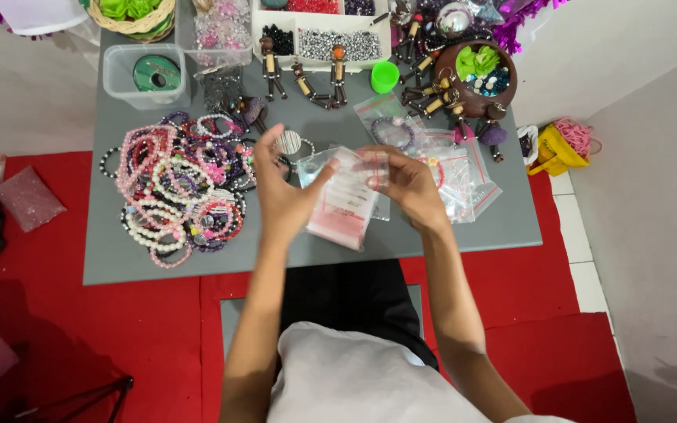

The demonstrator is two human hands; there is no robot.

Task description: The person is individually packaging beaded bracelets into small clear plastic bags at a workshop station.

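My left hand (282, 192) and my right hand (406, 182) together hold a small clear zip bag (346, 197) with a red seal strip, lifted just above the grey table (472, 227). Each hand pinches one side of the bag's top edge. To the left lies a big heap of pink, white and purple bead bracelets (178, 192). More clear zip bags (452, 168), some with a bracelet inside, are spread just right of my right hand. I cannot tell what the held bag contains.
Along the far edge stand a clear tub with a green spool (150, 74), a divided bead tray (331, 35), a green cup (385, 76), small wooden doll charms (307, 82) and a brown bowl (476, 74). A yellow bag (554, 149) sits on the floor.
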